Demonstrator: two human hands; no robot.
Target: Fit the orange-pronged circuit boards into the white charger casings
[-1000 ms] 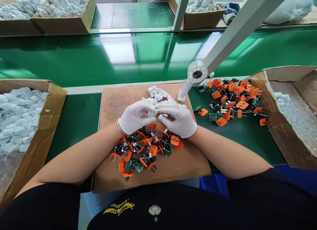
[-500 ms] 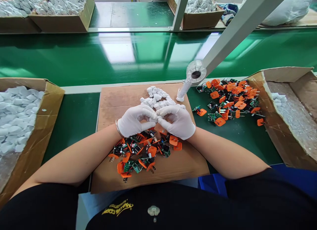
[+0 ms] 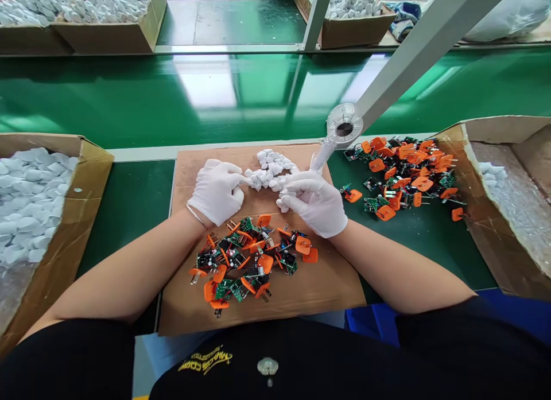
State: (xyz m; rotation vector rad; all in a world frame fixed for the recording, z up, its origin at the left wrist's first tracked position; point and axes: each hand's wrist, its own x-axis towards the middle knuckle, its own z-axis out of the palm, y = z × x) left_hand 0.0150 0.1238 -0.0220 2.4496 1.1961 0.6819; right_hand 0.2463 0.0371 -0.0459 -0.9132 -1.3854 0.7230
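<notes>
Both hands gloved in white, working over a brown cardboard sheet (image 3: 193, 176) laid on the green surface (image 3: 129, 205).

Left hand (image 3: 215, 190): sits at the left edge of a small heap of white plastic caps (image 3: 271, 167) on the far part of the sheet. Its fingers (image 3: 236, 182) are curled and reach into the heap, tips touching the nearest caps; whether one is pinched, I cannot tell.

Right hand (image 3: 316, 205): just right of the heap, fingers drawn together and pinching a small white cap (image 3: 282, 205) at their tips, held low over the sheet.

Nearer the person, between the two forearms, lies a loose pile of orange plug boards (image 3: 249, 259), green circuit boards with orange bases and metal prongs, scattered at all angles on the sheet.

A second, larger pile of orange boards (image 3: 404, 170) lies on the surface to the right, well apart from the hands. A clear lens on a stalk (image 3: 343, 126) stands just beyond the right hand, at the sheet's far corner. An open carton of white caps (image 3: 92, 176) sits at the far left, another open carton (image 3: 456, 136) at the far right. The green belt (image 3: 236, 96) runs behind.
</notes>
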